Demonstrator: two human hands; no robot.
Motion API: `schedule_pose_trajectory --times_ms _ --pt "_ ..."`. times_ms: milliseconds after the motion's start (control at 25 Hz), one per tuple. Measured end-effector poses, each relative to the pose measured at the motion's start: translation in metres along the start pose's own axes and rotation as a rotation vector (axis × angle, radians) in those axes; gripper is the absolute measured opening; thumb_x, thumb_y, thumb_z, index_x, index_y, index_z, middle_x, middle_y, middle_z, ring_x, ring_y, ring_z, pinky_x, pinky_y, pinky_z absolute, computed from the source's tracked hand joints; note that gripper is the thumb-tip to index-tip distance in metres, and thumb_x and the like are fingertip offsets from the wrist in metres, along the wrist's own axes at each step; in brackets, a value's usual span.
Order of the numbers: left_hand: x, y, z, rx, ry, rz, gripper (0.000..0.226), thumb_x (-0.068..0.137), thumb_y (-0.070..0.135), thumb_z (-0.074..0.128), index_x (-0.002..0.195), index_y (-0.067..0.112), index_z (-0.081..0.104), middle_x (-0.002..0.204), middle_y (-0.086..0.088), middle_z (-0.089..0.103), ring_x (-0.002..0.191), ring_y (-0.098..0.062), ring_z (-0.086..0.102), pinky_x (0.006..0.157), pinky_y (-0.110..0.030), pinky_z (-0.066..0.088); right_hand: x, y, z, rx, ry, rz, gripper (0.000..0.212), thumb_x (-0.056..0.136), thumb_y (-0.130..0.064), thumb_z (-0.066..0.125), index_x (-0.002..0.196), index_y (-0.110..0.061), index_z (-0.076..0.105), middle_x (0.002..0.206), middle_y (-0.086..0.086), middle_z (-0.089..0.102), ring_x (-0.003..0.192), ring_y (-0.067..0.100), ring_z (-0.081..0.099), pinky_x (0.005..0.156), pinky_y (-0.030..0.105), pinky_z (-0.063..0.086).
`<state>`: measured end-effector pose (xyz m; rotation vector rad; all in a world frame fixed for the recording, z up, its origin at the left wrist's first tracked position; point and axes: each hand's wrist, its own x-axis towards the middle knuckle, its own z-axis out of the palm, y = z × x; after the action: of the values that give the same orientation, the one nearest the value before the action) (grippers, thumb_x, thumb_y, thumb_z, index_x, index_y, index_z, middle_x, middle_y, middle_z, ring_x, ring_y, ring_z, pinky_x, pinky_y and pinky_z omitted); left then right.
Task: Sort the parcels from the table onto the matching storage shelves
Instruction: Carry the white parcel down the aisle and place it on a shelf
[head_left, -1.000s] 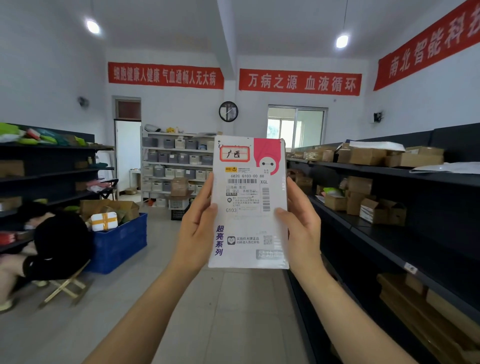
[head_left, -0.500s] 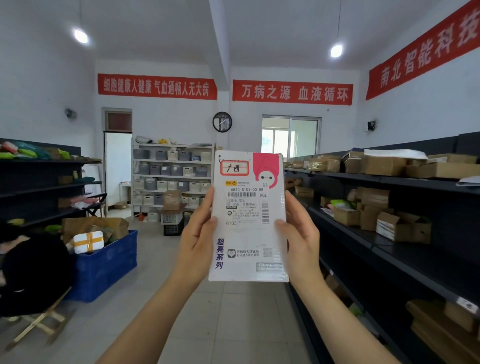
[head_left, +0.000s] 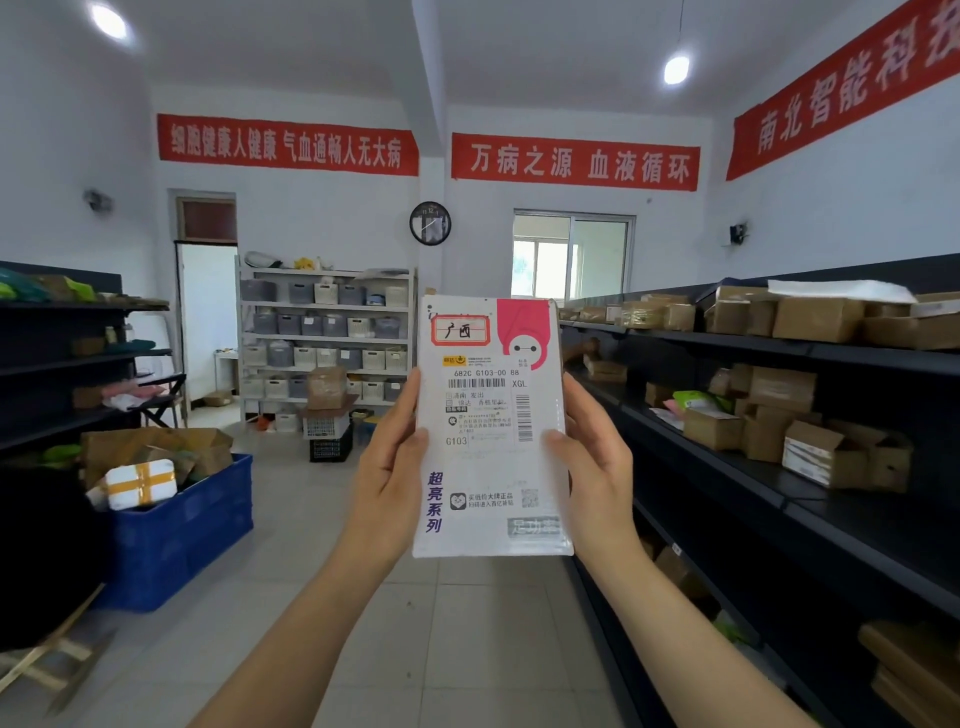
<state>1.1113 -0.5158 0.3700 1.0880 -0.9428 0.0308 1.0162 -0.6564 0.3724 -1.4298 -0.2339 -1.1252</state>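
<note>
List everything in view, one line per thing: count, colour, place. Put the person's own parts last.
parcel: one, white with pink corner, upright at centre, held at both side edges
red banners: three, red with pale lettering, high on the walls
wall clock: one, black rim, back wall
dark shelves: several tiers, black, right side, carrying brown cartons
cartons: many, brown, on the right shelves
blue crate: one, blue, floor at left, holding parcels
white rack: one, white, back wall, filled with grey and cream bins
left hand: one, gripping the parcel's left edge
right hand: one, gripping the parcel's right edge
</note>
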Motion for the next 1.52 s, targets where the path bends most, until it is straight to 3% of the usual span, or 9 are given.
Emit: schedule_pose_trajectory --times_ms 160,440,680,1000,1160,1280,1520 --pt "0.034 -0.031 0.008 0.025 0.017 0.012 0.056 0.097 0.009 0.034 0.116 0.061 0.042 0.124 0.021 0.059 0.108 -0.012 0.064 0.078 -0.031 0.058 0.035 0.035 -0.016 0.001 -0.003 0.013 0.053 0.083 -0.007 0.05 0.135 -0.017 0.051 0.129 0.004 0.064 0.116 0.023 0.064 0.083 0.041 0.058" --pt "0.08 -0.076 0.015 0.042 0.062 0.029 0.053 0.098 0.01 0.034 0.117 0.059 0.04 0.14 0.006 0.05 0.116 -0.021 0.059 0.086 -0.039 0.055 0.084 0.085 -0.033 0.017 -0.054 0.0 0.05 0.084 -0.004 0.048 0.128 -0.025 0.056 0.127 0.003 0.065 0.115 0.024 0.064 0.085 0.044 0.057" --pt "0.12 -0.11 -0.006 -0.007 0.036 -0.013 0.053 0.098 0.011 0.034 0.115 0.06 0.04 0.133 0.022 0.05 0.113 -0.014 0.061 0.082 -0.033 0.057 0.119 0.136 -0.023 0.002 -0.018 0.053 0.052 0.084 -0.005 0.049 0.134 -0.02 0.053 0.129 0.005 0.064 0.115 0.025 0.064 0.088 0.052 0.056" --pt "0.186 -0.156 -0.067 -0.007 -0.04 -0.05 0.051 0.098 0.015 0.035 0.114 0.064 0.038 0.133 0.019 0.052 0.11 -0.015 0.063 0.079 -0.032 0.058 0.163 0.199 0.022 0.049 0.045 0.062 0.052 0.093 0.009 0.039 0.126 -0.025 0.058 0.125 -0.002 0.067 0.114 0.02 0.065 0.086 0.041 0.058" --pt "0.212 -0.18 -0.092 -0.019 -0.056 -0.065 0.051 0.097 0.018 0.036 0.111 0.067 0.039 0.137 0.018 0.05 0.116 -0.014 0.059 0.087 -0.038 0.055 0.182 0.23 0.039 0.048 0.051 0.056 0.047 0.095 0.005 0.04 0.127 -0.025 0.058 0.124 -0.002 0.068 0.113 0.02 0.065 0.083 0.038 0.058" --pt "0.232 -0.199 -0.103 -0.05 -0.09 -0.074 0.049 0.097 0.019 0.035 0.116 0.064 0.036 0.136 0.017 0.051 0.116 -0.013 0.059 0.085 -0.034 0.056 0.198 0.251 0.042 0.034 0.058 0.064 0.041 0.097 -0.002 0.041 0.127 -0.025 0.058 0.122 -0.006 0.069 0.112 0.018 0.066 0.082 0.033 0.058" --pt "0.289 -0.251 -0.097 -0.051 -0.103 -0.069 0.047 0.097 0.02 0.035 0.118 0.062 0.036 0.137 0.019 0.049 0.116 -0.006 0.057 0.085 -0.028 0.055 0.25 0.302 0.022 0.008 0.089 0.074 0.041 0.097 -0.005 0.042 0.135 -0.017 0.053 0.128 0.0 0.066 0.113 0.019 0.066 0.085 0.036 0.058"
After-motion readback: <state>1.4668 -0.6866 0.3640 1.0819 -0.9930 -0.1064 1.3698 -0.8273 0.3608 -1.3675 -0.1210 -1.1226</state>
